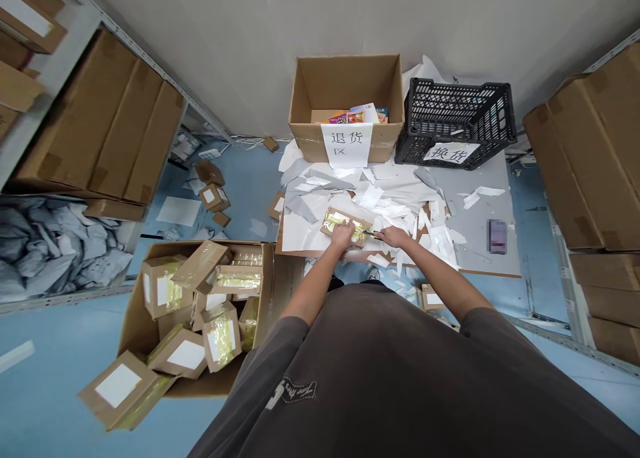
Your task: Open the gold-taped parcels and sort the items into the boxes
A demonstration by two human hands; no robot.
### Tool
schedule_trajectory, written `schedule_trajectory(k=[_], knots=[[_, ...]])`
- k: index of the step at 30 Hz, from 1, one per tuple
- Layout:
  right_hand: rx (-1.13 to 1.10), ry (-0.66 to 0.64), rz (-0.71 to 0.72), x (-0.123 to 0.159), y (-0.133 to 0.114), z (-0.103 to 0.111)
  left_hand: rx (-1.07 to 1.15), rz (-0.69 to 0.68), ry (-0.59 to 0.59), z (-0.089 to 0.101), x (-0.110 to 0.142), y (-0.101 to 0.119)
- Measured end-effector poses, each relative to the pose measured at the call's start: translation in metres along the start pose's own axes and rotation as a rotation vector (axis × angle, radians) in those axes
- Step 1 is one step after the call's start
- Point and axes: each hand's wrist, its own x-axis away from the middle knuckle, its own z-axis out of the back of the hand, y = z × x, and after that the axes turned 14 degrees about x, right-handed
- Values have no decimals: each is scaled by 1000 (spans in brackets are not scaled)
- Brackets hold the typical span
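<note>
A small cardboard parcel (pixel 336 219) wrapped in yellow tape lies on the low table among torn white paper. My left hand (pixel 343 234) presses down on the parcel's near right part, fingers curled over it. My right hand (pixel 393 236) is closed on a small dark cutter (pixel 370 233), whose tip points left at the parcel's right end.
An open cardboard box (pixel 345 88) with a paper label stands at the table's back, with a black plastic crate (pixel 457 121) to its right. A large floor box (pixel 150 325) at left holds several taped parcels. Shelves with cartons flank both sides. Paper scraps (pixel 400 198) cover the table.
</note>
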Motion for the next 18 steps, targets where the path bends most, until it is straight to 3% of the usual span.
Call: schedule_trajectory(k=[9, 14, 18], knots=[[-23, -36, 24, 1, 0, -6, -8, 2, -15, 6, 4, 1], [54, -1, 55, -6, -8, 6, -25, -46, -27, 5, 4, -4], [161, -59, 70, -26, -15, 22, -27, -65, -40, 0, 1, -9]])
